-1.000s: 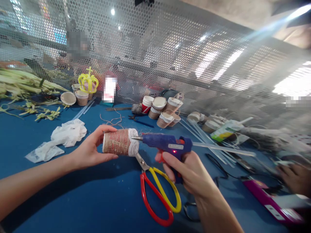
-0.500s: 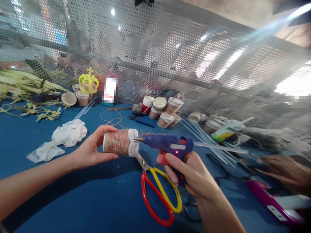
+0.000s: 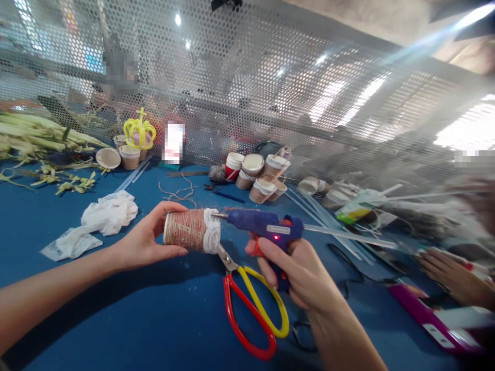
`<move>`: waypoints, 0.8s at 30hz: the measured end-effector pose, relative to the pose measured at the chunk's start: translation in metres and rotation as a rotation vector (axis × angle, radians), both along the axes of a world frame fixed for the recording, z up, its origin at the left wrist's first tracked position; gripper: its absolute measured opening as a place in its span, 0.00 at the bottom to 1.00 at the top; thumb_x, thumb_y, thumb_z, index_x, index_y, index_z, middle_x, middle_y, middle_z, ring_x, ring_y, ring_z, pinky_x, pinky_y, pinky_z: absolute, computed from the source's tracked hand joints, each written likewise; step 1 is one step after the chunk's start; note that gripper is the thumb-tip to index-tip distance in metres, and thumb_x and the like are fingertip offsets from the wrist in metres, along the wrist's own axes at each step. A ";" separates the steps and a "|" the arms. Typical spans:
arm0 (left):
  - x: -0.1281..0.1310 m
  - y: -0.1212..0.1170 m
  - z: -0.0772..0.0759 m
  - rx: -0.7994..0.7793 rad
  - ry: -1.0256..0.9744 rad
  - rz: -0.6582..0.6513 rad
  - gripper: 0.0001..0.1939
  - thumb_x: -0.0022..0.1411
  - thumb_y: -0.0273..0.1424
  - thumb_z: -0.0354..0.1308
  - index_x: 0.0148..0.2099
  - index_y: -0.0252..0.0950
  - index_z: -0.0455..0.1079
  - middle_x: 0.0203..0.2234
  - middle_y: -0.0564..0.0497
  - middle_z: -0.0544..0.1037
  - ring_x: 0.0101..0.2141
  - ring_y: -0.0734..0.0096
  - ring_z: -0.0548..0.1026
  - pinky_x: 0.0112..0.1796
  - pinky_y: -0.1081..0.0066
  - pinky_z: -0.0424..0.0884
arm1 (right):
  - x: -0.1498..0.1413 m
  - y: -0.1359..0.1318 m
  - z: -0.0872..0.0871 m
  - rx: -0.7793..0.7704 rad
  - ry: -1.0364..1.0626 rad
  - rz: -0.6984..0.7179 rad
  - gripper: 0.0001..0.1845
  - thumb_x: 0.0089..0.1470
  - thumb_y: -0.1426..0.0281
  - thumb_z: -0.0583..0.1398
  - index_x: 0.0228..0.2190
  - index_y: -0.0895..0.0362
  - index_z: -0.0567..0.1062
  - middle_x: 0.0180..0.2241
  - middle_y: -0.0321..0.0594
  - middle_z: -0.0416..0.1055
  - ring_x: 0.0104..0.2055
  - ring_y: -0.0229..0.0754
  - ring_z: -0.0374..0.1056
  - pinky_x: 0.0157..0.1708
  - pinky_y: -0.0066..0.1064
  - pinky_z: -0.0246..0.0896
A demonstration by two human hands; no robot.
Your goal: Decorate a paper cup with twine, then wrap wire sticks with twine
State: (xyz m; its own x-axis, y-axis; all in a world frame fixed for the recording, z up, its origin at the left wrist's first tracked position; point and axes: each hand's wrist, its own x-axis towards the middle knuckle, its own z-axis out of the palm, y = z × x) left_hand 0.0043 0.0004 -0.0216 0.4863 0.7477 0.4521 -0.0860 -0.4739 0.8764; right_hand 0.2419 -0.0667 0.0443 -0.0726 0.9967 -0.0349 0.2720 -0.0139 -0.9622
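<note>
My left hand (image 3: 145,239) grips a twine-wrapped cup (image 3: 187,230) lying sideways above the blue table, with a white lace band at its right end. My right hand (image 3: 299,273) is closed round the handle of a blue glue gun (image 3: 263,225); its red light is on and a clear glue stick pokes out behind. The metal nozzle touches the cup's lace rim near the top. Red-and-yellow scissors (image 3: 255,309) lie on the table just below both hands.
Crumpled white tissue (image 3: 104,214) lies at the left, green leaves (image 3: 42,144) behind it. Paper cups (image 3: 257,175) and a yellow crown (image 3: 139,131) stand before a perforated metal screen (image 3: 247,77). Clear glue sticks (image 3: 332,216) lie at the right. Another person's hand (image 3: 452,275) rests near a purple tool (image 3: 429,319).
The glue gun's nozzle has risen slightly along the lace rim. The other person's hand at the right has shifted and a second blurred hand now shows at the far right.
</note>
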 end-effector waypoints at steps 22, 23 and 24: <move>-0.006 0.004 -0.001 -0.976 -0.377 -0.723 0.23 0.57 0.43 0.48 0.48 0.30 0.62 0.29 0.41 0.74 0.27 0.68 0.72 0.28 0.73 0.62 | -0.007 0.003 -0.014 0.015 0.404 -0.063 0.13 0.44 0.63 0.61 0.27 0.62 0.71 0.11 0.32 0.62 0.10 0.27 0.50 0.10 0.21 0.41; -0.005 0.004 -0.001 -1.002 -0.381 -0.714 0.24 0.56 0.43 0.48 0.47 0.29 0.62 0.28 0.41 0.74 0.25 0.69 0.71 0.27 0.74 0.61 | -0.007 0.003 -0.014 0.012 0.425 -0.060 0.13 0.44 0.63 0.61 0.28 0.61 0.71 0.13 0.32 0.62 0.10 0.26 0.50 0.09 0.20 0.41; -0.004 0.003 0.000 -1.024 -0.388 -0.707 0.24 0.55 0.44 0.49 0.46 0.29 0.63 0.27 0.42 0.73 0.24 0.70 0.71 0.25 0.74 0.60 | -0.007 0.003 -0.015 0.000 0.446 -0.048 0.13 0.44 0.63 0.61 0.27 0.61 0.71 0.13 0.32 0.63 0.10 0.26 0.49 0.09 0.20 0.40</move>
State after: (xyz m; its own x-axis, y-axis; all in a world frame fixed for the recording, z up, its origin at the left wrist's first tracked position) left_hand -0.0001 0.0039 -0.0215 0.8810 0.4720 0.0316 -0.3681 0.6420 0.6725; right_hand 0.2351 -0.0638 0.0293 -0.0345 0.9993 -0.0107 -0.1709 -0.0164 -0.9851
